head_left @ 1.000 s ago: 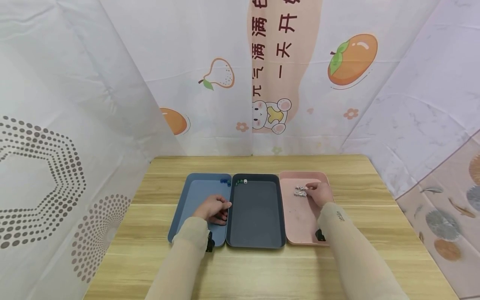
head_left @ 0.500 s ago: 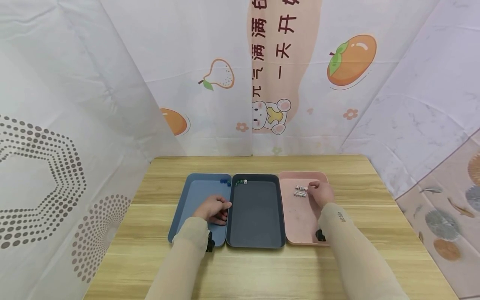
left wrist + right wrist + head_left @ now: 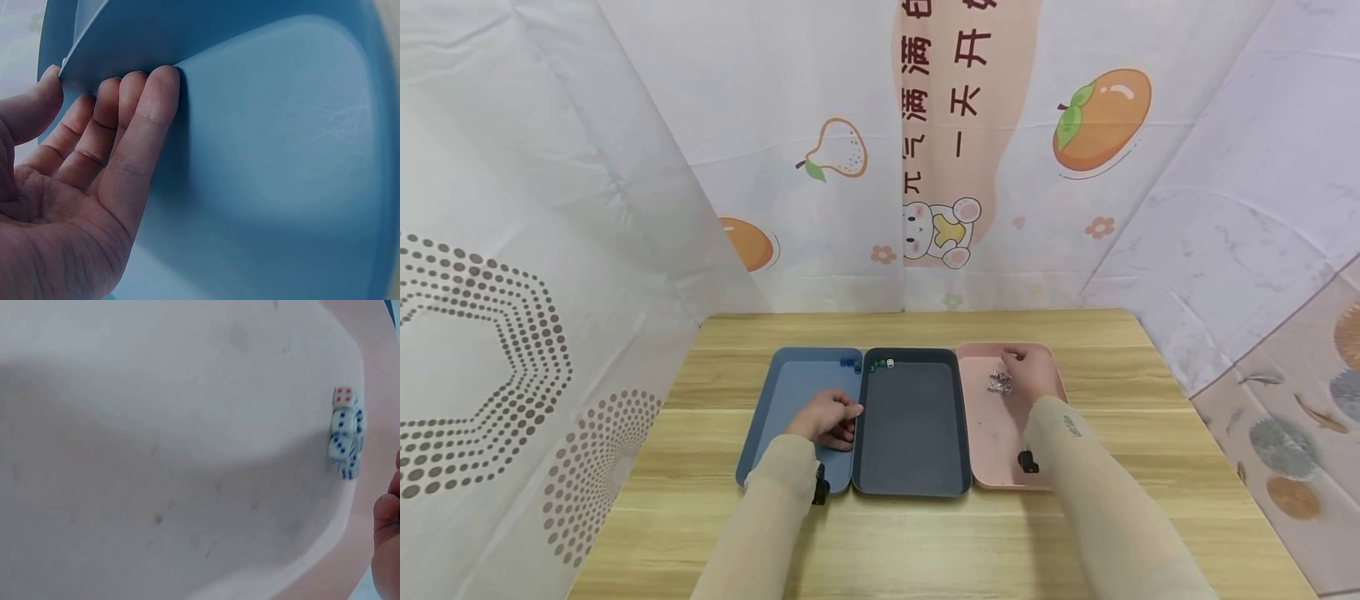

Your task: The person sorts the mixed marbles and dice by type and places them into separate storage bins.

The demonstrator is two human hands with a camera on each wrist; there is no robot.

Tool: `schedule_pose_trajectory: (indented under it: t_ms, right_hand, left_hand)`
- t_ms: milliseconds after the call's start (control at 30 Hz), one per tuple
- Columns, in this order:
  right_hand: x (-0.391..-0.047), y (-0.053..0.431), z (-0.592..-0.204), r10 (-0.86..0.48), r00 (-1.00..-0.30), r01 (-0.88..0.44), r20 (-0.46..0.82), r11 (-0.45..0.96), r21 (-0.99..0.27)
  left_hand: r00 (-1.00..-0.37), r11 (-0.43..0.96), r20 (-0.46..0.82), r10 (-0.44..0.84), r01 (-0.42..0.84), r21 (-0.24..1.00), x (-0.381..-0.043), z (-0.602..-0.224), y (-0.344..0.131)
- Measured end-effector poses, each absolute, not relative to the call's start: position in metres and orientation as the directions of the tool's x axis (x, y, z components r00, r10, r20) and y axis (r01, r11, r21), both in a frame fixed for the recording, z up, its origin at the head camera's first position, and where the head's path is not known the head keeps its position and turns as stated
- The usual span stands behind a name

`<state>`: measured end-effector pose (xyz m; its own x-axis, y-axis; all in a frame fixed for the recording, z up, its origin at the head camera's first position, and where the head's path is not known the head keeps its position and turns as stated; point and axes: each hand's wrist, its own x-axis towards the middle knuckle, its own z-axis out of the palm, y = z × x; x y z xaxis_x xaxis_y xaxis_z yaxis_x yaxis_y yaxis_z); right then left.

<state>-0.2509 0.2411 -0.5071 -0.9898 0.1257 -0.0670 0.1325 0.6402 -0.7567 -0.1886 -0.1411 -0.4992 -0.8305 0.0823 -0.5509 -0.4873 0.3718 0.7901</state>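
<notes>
My left hand (image 3: pixel 827 419) lies over the right side of the blue tray (image 3: pixel 801 383). In the left wrist view its thumb (image 3: pixel 40 106) is at the tray's rim, and the curled fingers (image 3: pixel 134 137) lie against the inner wall, so the hand grips that side wall. My right hand (image 3: pixel 1032 372) is over the far part of the pink tray (image 3: pixel 996 450), just right of a tight cluster of white dice (image 3: pixel 999 382). The right wrist view shows the dice (image 3: pixel 342 431) with blue and red pips, apart from the part of the hand visible at the edge. Nothing shows in its fingers.
Between the blue and pink trays stands a dark grey tray (image 3: pixel 913 433); several green dice (image 3: pixel 877 364) and a white die (image 3: pixel 891 362) lie in its far left corner. Blue dice (image 3: pixel 850 363) lie in the blue tray's far right corner. A wooden table (image 3: pixel 910 550) carries everything.
My right hand has drawn away from the dice, then moved farther back and slightly left in the pink tray. The dice stay grouped. The left hand has not moved.
</notes>
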Motion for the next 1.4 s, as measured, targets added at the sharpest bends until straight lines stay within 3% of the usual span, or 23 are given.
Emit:
schedule_pose_trajectory:
  t_ms: [167, 400, 1167, 1400]
  right_hand:
    - [-0.252, 0.226, -0.499, 0.133, -0.986, 0.161, -0.099, 0.621, -0.767]
    - [-0.260, 0.207, -0.497, 0.033, -0.988, 0.146, -0.148, 0.476, -0.867]
    - [-0.266, 0.140, -0.502, -0.087, -0.993, 0.030, -0.079, 0.465, -0.885]
    - [-0.266, 0.125, -0.508, -0.136, -0.991, -0.071, 0.001, 0.508, -0.858]
  left_hand:
    - [-0.832, 0.376, -0.549, 0.080, -0.485, 0.790, -0.188, -0.498, -0.140]
    - [-0.835, 0.379, -0.545, 0.074, -0.482, 0.790, -0.187, -0.496, -0.139]
    - [-0.836, 0.372, -0.543, 0.080, -0.481, 0.794, -0.187, -0.497, -0.140]
    - [-0.836, 0.371, -0.543, 0.077, -0.482, 0.794, -0.187, -0.497, -0.140]
